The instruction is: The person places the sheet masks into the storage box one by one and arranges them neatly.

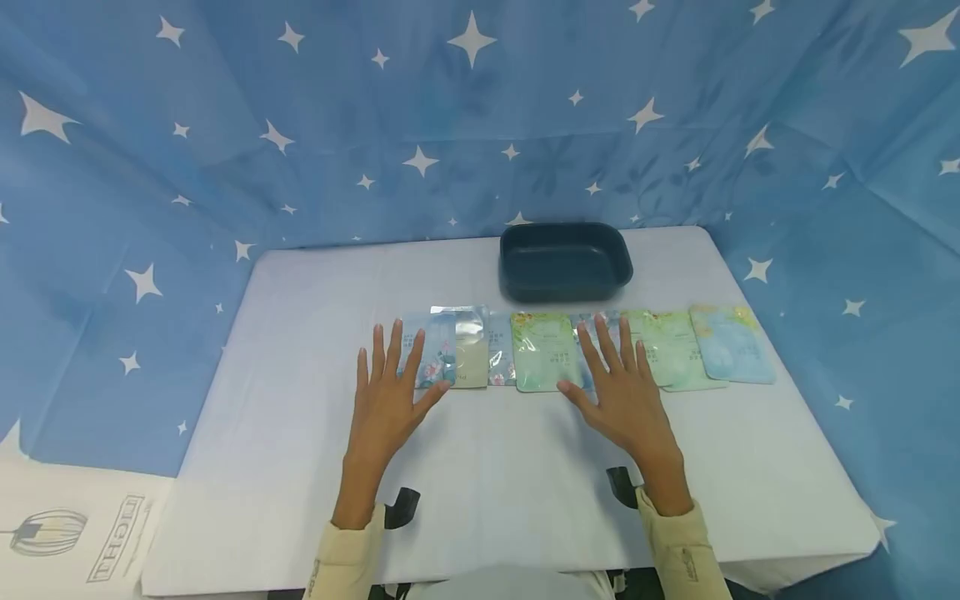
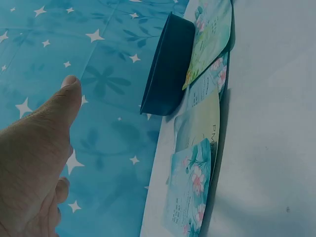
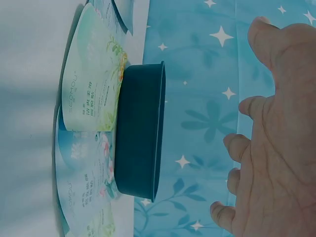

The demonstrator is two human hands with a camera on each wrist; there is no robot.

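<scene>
A row of flat, overlapping face mask packets lies across the white table. My left hand [image 1: 386, 400] is spread with straight fingers above the left end, nearest a blue flowered packet [image 1: 438, 354] and a beige packet [image 1: 472, 358]. Over the right half of the row, my right hand [image 1: 621, 396] is likewise spread, partly hiding a blue packet. Between the hands lies a green packet [image 1: 545, 354]. Farther right come another green packet [image 1: 678, 354] and a light blue one [image 1: 733, 346]. Neither hand holds anything; both wrist views show them raised off the packets.
A dark rectangular bin [image 1: 566, 283] stands behind the row, near the back edge of the white-covered table [image 1: 315, 333]. Blue star-patterned cloth [image 1: 360, 108] hangs behind and at the sides. A pale printed cloth [image 1: 82, 525] is at the lower left.
</scene>
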